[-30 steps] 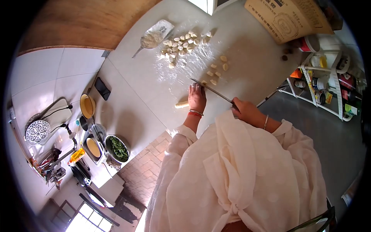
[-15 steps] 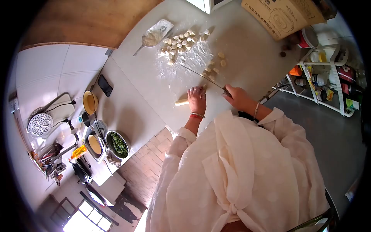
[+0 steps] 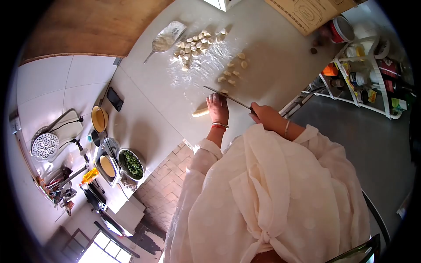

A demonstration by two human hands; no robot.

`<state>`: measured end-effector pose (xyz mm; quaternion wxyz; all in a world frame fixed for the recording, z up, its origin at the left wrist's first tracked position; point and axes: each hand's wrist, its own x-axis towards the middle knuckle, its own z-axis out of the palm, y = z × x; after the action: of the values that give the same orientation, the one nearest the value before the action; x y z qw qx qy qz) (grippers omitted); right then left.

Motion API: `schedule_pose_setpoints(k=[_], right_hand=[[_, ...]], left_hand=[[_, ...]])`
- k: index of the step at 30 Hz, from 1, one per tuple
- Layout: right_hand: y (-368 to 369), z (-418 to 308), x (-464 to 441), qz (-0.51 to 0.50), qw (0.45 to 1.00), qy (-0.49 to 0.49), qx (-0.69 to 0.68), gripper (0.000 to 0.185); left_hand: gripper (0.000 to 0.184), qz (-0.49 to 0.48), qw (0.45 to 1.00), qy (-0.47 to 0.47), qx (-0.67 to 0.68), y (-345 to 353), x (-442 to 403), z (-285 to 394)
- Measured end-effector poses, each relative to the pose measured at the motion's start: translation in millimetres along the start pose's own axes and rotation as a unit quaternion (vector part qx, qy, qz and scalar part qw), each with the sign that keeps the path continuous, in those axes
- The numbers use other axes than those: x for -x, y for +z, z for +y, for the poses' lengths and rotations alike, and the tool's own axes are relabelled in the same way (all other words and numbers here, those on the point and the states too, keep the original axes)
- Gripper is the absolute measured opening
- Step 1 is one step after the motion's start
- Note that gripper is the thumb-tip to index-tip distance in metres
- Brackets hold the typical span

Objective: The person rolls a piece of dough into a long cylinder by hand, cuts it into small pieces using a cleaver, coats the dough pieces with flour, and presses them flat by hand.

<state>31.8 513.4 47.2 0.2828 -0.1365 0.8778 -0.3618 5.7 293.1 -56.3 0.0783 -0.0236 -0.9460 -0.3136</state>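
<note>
My right hand (image 3: 266,115) is closed around the handle of a knife (image 3: 231,99). Its blade slants up and left, right by the fingertips of my left hand (image 3: 218,109). That hand is curled over a pale dough roll (image 3: 201,112), whose left end sticks out beside it; the rest is hidden under the fingers. Just beyond the blade lies a cut dough piece (image 3: 224,91). Farther up are several loose dough pieces (image 3: 231,73), and a bigger group of floured dough pieces (image 3: 196,46) sits on scattered flour.
A flour scoop (image 3: 164,39) lies at the back of the counter (image 3: 153,87). At left are a phone (image 3: 115,99), a yellow bowl (image 3: 100,118) and a bowl of chopped greens (image 3: 132,164). A cardboard box (image 3: 307,15) and a white rack (image 3: 372,79) stand at right.
The knife has come closer to my left hand, its blade now beside the fingertips. My left hand stays on the dough roll. The whole view has shifted slightly.
</note>
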Motion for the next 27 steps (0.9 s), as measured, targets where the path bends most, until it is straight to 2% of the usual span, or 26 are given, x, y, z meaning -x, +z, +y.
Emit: schedule_pose_setpoints(k=[2,5,8,9,13,16,19,22,27], right_hand=[[7,4,-13,0.021,1.0,-0.01,0.011,0.027],[17,9,-26,0.057,0.998,-0.03,0.006,0.028],[10,13,-26,0.071,0.996,-0.035,-0.033,0.027],[6,12,-23,0.068,0.996,-0.035,-0.05,0.027],[-5,-5,-19,0.055,0.994,-0.04,-0.086,0.025],[-9,-19,-23,0.022,0.995,-0.061,-0.075,0.025],[-5,-26,-27,0.001,0.995,-0.076,-0.058,0.025],[-2,-31,-31,-0.013,0.997,-0.069,-0.029,0.025],[-2,-38,-42,-0.06,0.998,-0.015,-0.002,0.026]], left_hand=[[0.023,-0.027,0.999,0.021,-0.009,-8,-1,1],[0.033,-0.05,0.993,0.011,-0.104,-21,7,14],[0.041,-0.101,0.99,-0.05,-0.088,-21,15,-19],[0.038,-0.077,0.991,-0.099,-0.045,-28,16,-19],[0.029,-0.065,0.992,-0.006,-0.111,-37,7,-46],[0.028,-0.051,0.995,0.018,-0.087,-29,4,-70],[0.027,-0.077,0.991,-0.047,-0.103,-30,4,-73],[0.024,-0.039,0.995,-0.082,-0.029,-39,-1,-57],[0.021,-0.031,0.996,-0.077,-0.011,-41,-5,-51]])
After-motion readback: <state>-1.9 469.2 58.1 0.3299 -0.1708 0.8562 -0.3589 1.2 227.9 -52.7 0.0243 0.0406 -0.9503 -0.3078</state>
